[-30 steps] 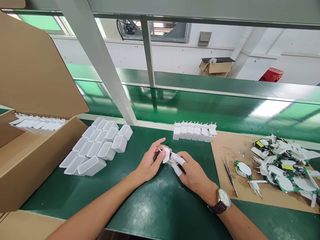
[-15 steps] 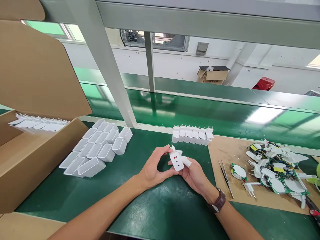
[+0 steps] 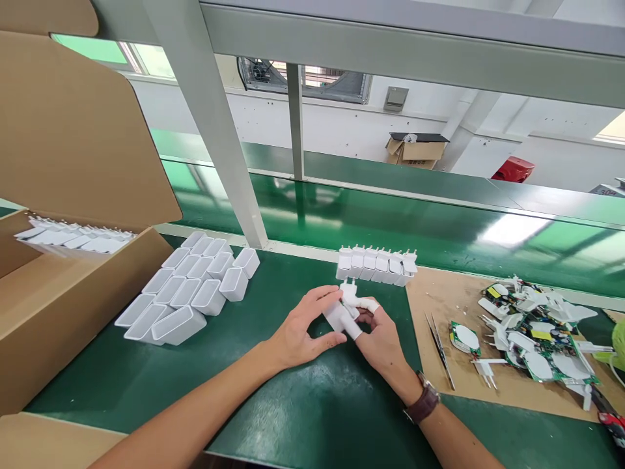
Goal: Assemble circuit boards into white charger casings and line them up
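A white plug-in charger [image 3: 334, 317] is held between my two hands above the green table, its two pins pointing away from me. My left hand [image 3: 307, 327] curves round its left side, fingers on the upper edge and thumb near the lower edge. White coverings wrap the thumb and a finger of my right hand [image 3: 383, 342], which grips the charger from the right. The charger's port face is not visible now. Just beyond my hands stands a row of white chargers [image 3: 375, 266] with pins up.
Several open white casings [image 3: 185, 293] stand to the left, beside a large cardboard box [image 3: 88, 306] holding white parts. On a brown board [image 3: 459, 371] at right lie tweezers [image 3: 442, 352] and a heap of circuit boards [image 3: 541, 332]. A metal post [image 3: 215, 124] rises behind.
The charger has turned in my hands, so its port face with the red slot no longer shows. My right thumb has come over it, and the left fingers have shifted slightly.
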Motion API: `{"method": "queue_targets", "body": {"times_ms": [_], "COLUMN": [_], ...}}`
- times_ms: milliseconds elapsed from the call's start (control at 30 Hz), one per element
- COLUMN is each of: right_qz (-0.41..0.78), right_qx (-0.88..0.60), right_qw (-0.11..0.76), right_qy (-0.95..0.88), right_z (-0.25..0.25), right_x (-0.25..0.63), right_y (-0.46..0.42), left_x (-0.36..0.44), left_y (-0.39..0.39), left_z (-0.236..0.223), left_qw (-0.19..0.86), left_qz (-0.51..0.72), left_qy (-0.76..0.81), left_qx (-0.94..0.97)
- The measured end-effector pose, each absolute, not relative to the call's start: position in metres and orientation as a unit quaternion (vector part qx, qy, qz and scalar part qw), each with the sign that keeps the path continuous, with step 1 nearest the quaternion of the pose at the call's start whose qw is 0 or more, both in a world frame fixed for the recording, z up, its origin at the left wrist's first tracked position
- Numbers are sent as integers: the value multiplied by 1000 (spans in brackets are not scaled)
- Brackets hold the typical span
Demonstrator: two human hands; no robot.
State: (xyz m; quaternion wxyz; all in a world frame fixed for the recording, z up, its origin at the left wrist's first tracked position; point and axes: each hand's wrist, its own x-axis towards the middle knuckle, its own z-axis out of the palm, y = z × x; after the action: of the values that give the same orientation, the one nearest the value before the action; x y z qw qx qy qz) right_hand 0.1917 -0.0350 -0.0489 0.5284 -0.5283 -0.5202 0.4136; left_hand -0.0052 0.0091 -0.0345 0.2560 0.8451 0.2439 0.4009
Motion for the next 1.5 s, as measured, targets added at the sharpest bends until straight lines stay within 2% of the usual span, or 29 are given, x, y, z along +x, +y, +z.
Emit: {"method": "queue_targets", "body": {"times_ms": [100,267,367,467,533,633,767,900,1067,1500], "right_qz": [313,401,408,432,503,637,721,758,776,739], "right_qx": [-562,-495,-498,-488,-450,-369,-313,-304,-288,-340], "right_qw": [494,422,402,439,497,545,538,504,483,486], "right_qy": [-585,-645,-651,-619,-546,-401,-304,-280,-285,-320], "right_z": [-54,-65,-69,-63,-54,-36,-24,-25,-26,-27], "right_x": [193,197,198,195,192,191,191,187,183,182], "right_y": [-36,-32,-30,-31,-32,-32,-34,-39,-44,-42], "left_x": [-5,1,2,-1,-3,-2,6,11,8,4], "left_y": [12,14,12,11,12,11,6,2,2,2], "left_z": [-35,-32,-31,-30,-30,-29,-29,-27,-24,-26], "left_qw": [282,274,295,332,336,261,144,88,76,128], "left_qz": [379,406,414,414,415,412,456,475,475,483], "left_qy": [241,177,211,276,272,238,235,254,269,250], "left_qx": [848,854,835,801,800,840,846,838,835,830]}}
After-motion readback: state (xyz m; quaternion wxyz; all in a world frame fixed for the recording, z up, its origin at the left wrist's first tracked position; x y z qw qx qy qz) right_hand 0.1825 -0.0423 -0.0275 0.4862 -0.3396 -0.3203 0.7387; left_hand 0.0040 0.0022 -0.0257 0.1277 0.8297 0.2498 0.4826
